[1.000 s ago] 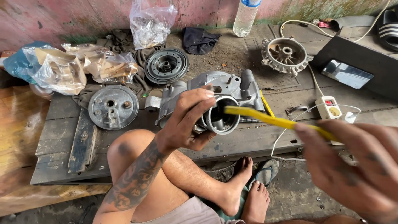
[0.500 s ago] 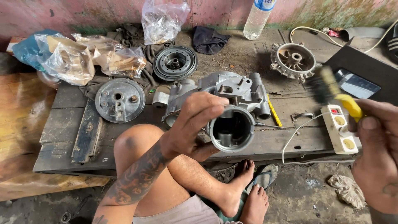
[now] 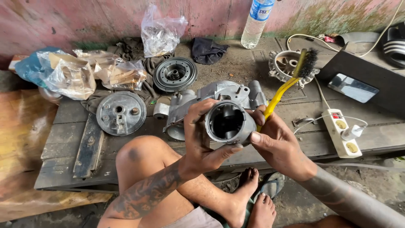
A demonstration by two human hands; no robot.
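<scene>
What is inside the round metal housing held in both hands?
The round metal housing is open toward the camera: a dark hollow with a raised central part. Its depths are in shadow, and the left hand covers its near side.

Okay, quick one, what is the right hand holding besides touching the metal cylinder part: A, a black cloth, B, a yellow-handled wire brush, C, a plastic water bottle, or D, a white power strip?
B: the right hand grips a yellow-handled wire brush, bristles pointing up, beside the metal cylinder part.

Weathered pink wall [image 3: 105,21], low dark plank bench [image 3: 63,139], rough dirt floor [image 3: 363,177], flat daylight.
</scene>
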